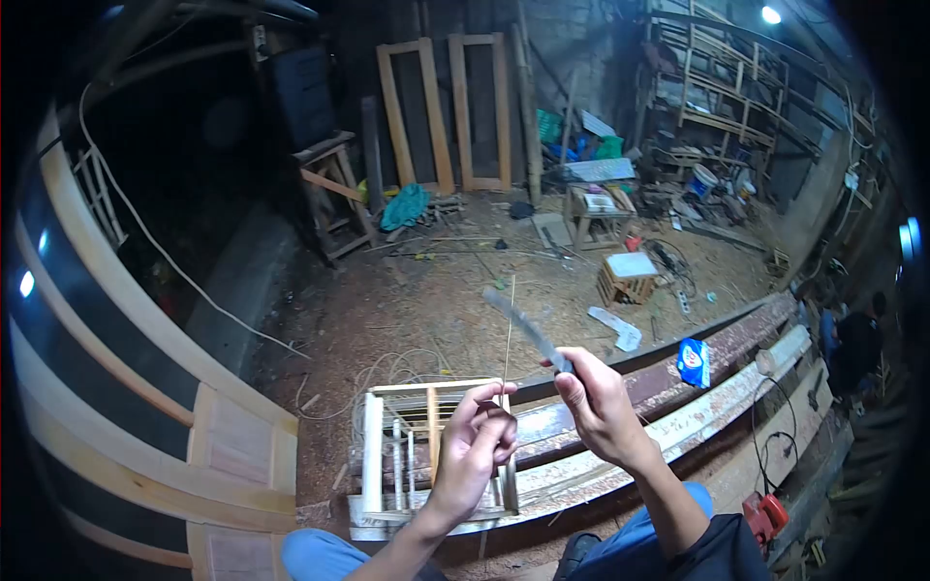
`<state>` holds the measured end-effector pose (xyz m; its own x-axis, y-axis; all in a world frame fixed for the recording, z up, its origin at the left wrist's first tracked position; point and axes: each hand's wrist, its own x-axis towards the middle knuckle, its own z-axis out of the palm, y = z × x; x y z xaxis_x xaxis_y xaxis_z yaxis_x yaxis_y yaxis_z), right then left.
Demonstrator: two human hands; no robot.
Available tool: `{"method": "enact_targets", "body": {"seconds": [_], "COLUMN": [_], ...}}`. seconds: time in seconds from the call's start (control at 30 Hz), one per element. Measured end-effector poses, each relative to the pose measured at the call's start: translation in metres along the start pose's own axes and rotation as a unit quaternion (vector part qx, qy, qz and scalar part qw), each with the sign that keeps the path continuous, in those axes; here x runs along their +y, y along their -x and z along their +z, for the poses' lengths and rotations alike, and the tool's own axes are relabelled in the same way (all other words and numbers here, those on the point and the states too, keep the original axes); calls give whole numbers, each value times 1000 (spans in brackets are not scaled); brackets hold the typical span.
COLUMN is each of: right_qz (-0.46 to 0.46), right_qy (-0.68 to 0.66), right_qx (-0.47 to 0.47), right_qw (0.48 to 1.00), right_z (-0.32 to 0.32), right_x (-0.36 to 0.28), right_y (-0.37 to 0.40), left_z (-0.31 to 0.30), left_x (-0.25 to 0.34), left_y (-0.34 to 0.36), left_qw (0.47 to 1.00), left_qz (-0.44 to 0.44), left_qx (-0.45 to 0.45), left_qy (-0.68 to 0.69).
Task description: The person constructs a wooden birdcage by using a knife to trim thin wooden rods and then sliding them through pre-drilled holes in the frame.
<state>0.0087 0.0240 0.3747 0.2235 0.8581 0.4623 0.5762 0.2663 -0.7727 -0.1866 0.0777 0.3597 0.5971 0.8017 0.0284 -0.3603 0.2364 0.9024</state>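
Note:
My right hand (603, 402) is closed round the handle of a knife (526, 326), whose blade slants up and to the left. A thin wooden stick (511, 324) stands nearly upright from the fingers of my left hand (477, 443), which are curled and pinched together. The blade tip comes close beside the stick's upper part. Below my left hand sits a small wooden cage-like frame (374, 441) with slim bars; my hand and forearm hide part of it.
Long wooden beams (668, 418) run to the right, bearing a blue packet (693, 362). A red power tool (765, 516) lies at lower right. Large wooden panel frames (145, 300) stand at left. Beyond are a small crate (628, 279) and two door frames (480, 111).

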Motion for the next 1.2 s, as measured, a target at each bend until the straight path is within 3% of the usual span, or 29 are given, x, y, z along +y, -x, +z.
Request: {"method": "enact_targets", "body": {"seconds": [0.13,0.17,0.23,0.27,0.5,0.6,0.67,0.77,0.83,0.93,1.13,1.17,1.2], "right_qz": [-56,-66,-95,-87,-127,-185,-142,-47,-73,-72,-91,-102,-103], "right_qy": [94,111,169,176,180,240,248,250,257,219,197,192,192], "right_qx": [-35,-55,-65,-80,-109,-109,-51,65,58,29,-57,-57,-57], "right_qw": [993,990,979,977,969,947,957,965,962,973,974,974,974], "right_z": [30,35,48,50,68,60,50,31,20,39,62,63,63], "right_x": [-8,-6,0,-2,-8,1,6,19,18,4,-11,-12,-14], "right_y": [16,23,34,37,51,46,40,29,29,41,48,48,48], "left_z": [-38,-45,-56,-57,-84,-85,-82,-88,-79,-77,-83,-81,-75], "left_x": [4,-7,-10,-12,-38,-43,-40,-53,-47,-43,-45,-43,-37], "left_y": [19,28,38,48,81,83,85,85,82,76,78,76,72], "left_qw": [999,996,996,993,989,982,972,979,980,994,974,974,993], "left_qz": [-35,-45,-70,-106,-97,-101,-155,-130,-133,-106,-60,-59,-63], "left_qx": [3,44,0,26,-15,-28,-31,-94,-83,10,-65,-64,-36], "left_qy": [21,60,50,50,106,155,177,127,124,38,209,209,95]}}
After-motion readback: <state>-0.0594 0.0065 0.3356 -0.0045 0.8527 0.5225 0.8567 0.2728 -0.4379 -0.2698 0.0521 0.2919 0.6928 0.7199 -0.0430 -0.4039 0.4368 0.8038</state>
